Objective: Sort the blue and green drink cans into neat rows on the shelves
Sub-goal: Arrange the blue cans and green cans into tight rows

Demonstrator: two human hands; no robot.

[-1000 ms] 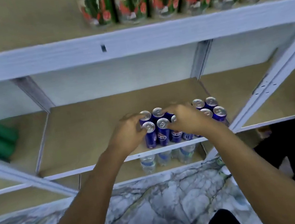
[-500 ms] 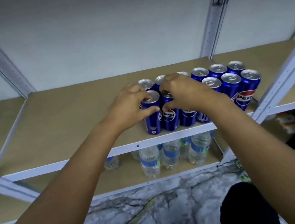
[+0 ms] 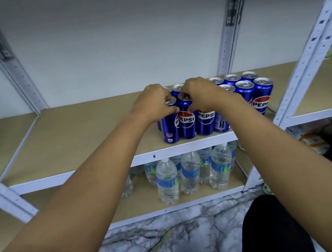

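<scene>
Blue cans [image 3: 186, 120]: upright, clustered in two rows on the right part of the middle shelf [image 3: 75, 141], near its front edge.
Left grip [image 3: 154, 103]: closed over the top of the leftmost front can [image 3: 170, 127].
Right grip [image 3: 199, 96]: closed over the neighbouring can's rim.
Key relation: both cans straight below the hands, long axes vertical; hands nearly touching.
Green cans: none clearly visible.

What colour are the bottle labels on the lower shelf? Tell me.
Blue, on the clear water bottles; the head view shows them.
</scene>
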